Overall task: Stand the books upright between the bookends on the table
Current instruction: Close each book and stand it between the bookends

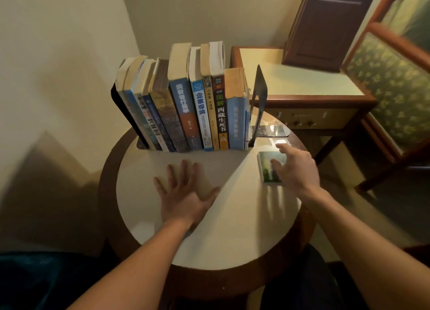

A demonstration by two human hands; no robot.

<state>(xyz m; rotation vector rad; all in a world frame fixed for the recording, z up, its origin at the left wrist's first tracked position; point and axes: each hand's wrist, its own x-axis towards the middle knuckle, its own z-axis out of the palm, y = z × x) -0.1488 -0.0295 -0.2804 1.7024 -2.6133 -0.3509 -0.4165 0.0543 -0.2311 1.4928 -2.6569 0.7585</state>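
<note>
Several books [186, 105] stand upright in a row at the back of the round table [232, 228]. A black left bookend [121, 109] leans against the row's left end. The black right bookend [259, 100] stands a little apart from the last book. A small green-covered book [267, 167] lies flat at the table's right. My right hand [295, 170] reaches over it with fingers spread, fingertips on its cover. Flat on the tabletop, in front of the row, rests my left hand [186, 193] with straight fingers.
A wooden side table [302, 84] with a dark wooden box [325, 25] stands behind on the right. An armchair with green patterned upholstery [391, 88] is at far right. The wall corner lies behind the books.
</note>
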